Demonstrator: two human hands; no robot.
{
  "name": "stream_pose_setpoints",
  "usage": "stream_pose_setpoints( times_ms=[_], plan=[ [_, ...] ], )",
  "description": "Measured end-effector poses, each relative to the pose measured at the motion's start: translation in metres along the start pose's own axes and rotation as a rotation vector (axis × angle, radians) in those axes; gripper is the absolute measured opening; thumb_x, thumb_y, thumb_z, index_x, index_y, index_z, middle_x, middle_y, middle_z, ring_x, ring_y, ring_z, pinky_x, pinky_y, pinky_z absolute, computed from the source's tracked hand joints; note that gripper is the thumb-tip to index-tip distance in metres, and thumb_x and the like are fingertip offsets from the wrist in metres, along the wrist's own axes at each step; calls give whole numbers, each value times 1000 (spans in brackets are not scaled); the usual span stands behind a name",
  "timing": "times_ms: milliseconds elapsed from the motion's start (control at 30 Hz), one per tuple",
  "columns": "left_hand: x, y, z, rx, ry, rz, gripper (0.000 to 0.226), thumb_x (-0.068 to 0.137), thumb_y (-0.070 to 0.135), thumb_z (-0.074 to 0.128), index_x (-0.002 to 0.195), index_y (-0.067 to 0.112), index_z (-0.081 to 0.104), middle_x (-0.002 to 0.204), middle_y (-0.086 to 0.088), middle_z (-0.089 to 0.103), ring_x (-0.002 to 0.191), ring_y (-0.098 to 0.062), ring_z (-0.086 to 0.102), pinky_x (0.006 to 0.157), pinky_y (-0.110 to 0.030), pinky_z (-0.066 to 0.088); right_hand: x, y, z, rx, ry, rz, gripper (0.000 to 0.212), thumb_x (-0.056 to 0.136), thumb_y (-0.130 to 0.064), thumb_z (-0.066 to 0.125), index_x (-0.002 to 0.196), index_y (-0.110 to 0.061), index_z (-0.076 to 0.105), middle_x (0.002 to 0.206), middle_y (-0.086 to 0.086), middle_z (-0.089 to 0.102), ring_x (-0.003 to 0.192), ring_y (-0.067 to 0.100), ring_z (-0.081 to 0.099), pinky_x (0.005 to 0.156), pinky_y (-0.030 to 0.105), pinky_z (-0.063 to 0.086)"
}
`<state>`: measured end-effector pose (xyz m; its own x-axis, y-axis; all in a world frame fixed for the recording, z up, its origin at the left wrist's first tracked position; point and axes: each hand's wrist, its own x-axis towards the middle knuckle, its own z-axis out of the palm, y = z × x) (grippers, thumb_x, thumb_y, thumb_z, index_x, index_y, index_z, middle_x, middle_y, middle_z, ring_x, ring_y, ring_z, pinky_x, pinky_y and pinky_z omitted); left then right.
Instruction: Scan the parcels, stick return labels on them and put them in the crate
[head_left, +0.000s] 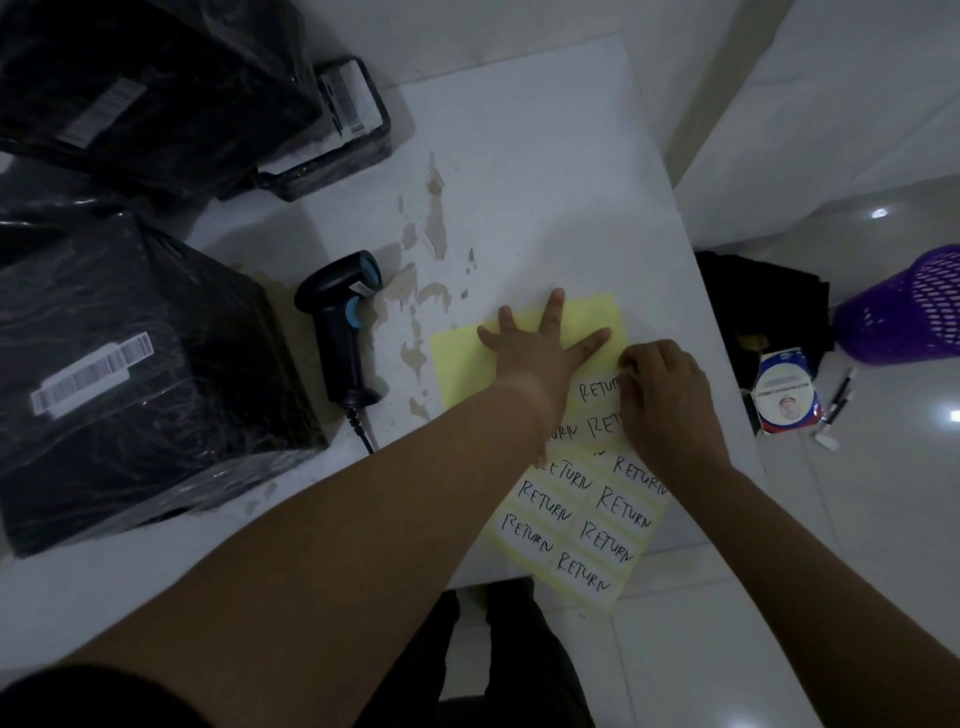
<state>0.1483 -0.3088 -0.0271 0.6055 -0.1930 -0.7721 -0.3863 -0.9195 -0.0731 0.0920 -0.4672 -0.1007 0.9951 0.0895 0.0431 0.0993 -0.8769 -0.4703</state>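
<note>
White tabletop (545, 156) with brown peeled patches (435, 218) near its middle, glossy white tiled floor (857, 519) beyond its right edge, bright light glints (879, 213), dim room.

Pale yellow label sheet (462, 364) bearing white labels (618, 519) lettered black; scanner (337, 332) black, blue trim; parcel (156, 415) black with white barcode sticker (91, 374); table (545, 182) white, brown-blotched; basket (914, 317) purple mesh.

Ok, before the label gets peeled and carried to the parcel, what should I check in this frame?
1. Left hand pressing the yellow label sheet flat: ok.
2. Right hand gripping the top RETURN label by its edge: cannot tell, fingertips hidden.
3. Wrapped parcel showing its barcode sticker face up: ok.
4. Barcode scanner lying off the sheet: ok.
5. Parcel already scanned: cannot tell.
6. Room left in the black crate: cannot tell.
</note>
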Motion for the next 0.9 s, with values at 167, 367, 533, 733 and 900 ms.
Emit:
stream_pose_setpoints(
  times_ms=[167, 367, 533, 733, 900],
  plan=[
    [0, -1, -1, 3, 7, 1, 162, 50, 45, 98, 148, 49, -31, 156, -14, -44, 145, -63, -2, 112, -73, 26, 3, 3, 1, -53, 8, -60, 2, 95, -8, 56, 97, -8, 57, 92, 9, 54, 78, 26, 49, 71, 44, 46],
    [1, -2, 0, -14, 0, 0, 163, 48, 43, 99, 148, 50, -30, 155, -13, -45, 145, -63, -3, 111, -73, 26, 3, 1, 1, -116, -17, -66, 2, 97, -10, 54, 95, -9, 54, 91, 8, 52, 78, 25, 46, 71, 41, 41],
    [1, -3, -1, -26, -3, -3, 161, 50, 42, 99, 148, 51, -30, 156, -11, -44, 145, -62, -4, 111, -73, 26, 7, 0, 0, -149, -19, -74, 6, 97, -12, 54, 93, -8, 55, 88, 9, 53, 75, 27, 48, 67, 40, 41],
    [2, -3, 0, -4, 7, 5, 163, 49, 44, 98, 148, 49, -30, 156, -13, -44, 145, -63, -3, 111, -73, 27, 7, -5, 0, -346, -75, -103, 10, 88, -6, 59, 89, -11, 50, 84, 8, 50, 69, 25, 44, 61, 37, 35],
    [0, -4, 0, -12, 15, 8, 162, 49, 45, 98, 149, 49, -30, 156, -12, -44, 145, -63, -2, 111, -72, 27, 5, 2, -4, -194, -59, -123, 7, 98, -14, 51, 92, -9, 52, 87, 9, 52, 72, 25, 48, 64, 40, 42]
  ],
)
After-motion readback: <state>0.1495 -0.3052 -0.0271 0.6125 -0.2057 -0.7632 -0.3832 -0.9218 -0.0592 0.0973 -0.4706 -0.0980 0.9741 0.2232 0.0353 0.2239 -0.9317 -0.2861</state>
